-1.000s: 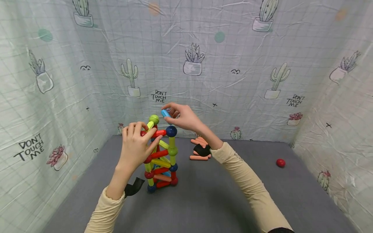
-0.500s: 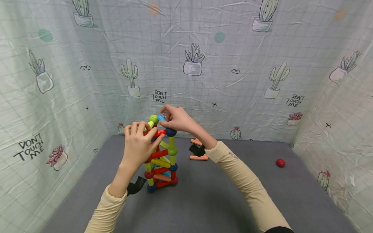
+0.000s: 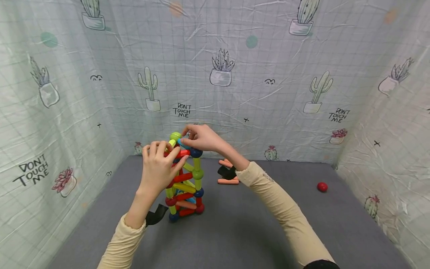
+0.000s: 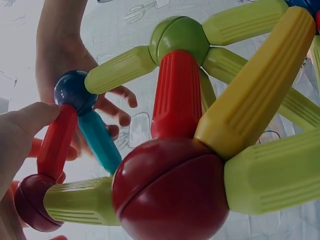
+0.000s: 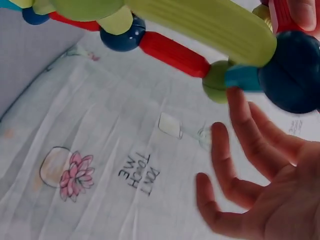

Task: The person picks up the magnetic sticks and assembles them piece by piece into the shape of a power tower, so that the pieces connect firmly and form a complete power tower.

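A tower of magnetic rods and balls [image 3: 184, 177] stands upright left of centre. At its top, my left hand [image 3: 156, 164] grips a red rod [image 4: 57, 142] between thumb and fingers, close to a dark red ball [image 4: 35, 202]. My right hand [image 3: 205, 138] pinches a blue magnetic rod [image 5: 242, 78], which spans from the navy ball [image 5: 295, 72] to the lime ball [image 5: 216, 85]. Part of this rod is hidden behind the right thumb in the head view. In the left wrist view, the right fingers hang loosely behind the navy ball [image 4: 75, 92].
Several orange rods [image 3: 228, 182] lie behind the tower, partly covered by the right wrist and its black strap. A red ball [image 3: 322, 186] rests far right on the grey table [image 3: 268, 216]. A curtain printed with cacti [image 3: 221, 101] encloses the back and sides.
My right hand has come left and down with the blue rod, bringing it from the air to the tower's top between the lime and navy balls. The left hand keeps its grip.
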`<act>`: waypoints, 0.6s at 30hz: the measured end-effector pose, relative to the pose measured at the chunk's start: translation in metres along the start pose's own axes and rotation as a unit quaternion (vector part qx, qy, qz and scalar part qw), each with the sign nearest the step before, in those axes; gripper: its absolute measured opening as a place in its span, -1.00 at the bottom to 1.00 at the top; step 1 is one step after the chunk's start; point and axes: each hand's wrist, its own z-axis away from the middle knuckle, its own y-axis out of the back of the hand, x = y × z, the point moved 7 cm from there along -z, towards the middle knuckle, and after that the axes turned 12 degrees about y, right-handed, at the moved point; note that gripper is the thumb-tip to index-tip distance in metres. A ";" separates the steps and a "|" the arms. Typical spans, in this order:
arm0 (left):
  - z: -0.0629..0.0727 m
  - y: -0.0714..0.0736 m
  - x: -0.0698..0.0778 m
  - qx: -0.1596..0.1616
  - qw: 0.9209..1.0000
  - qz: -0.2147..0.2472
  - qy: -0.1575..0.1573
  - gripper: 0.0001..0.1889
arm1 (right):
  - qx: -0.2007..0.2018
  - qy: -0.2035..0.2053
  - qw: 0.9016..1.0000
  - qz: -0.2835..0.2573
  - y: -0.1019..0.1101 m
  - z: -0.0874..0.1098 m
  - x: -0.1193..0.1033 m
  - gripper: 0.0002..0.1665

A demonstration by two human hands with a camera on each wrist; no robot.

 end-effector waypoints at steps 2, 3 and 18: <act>0.001 0.000 -0.001 -0.002 1.000 0.003 0.005 -0.43 | 0.031 -0.001 0.999 -0.020 0.004 0.006 0.007 -0.69; 0.001 0.000 -0.002 -0.003 1.000 0.007 0.007 -0.48 | 0.049 0.000 0.999 -0.023 0.005 0.011 0.013 -0.69; 0.022 0.016 -0.035 0.021 0.993 0.059 0.098 -0.33 | -0.027 0.105 0.914 0.390 -0.102 0.106 0.144 -0.85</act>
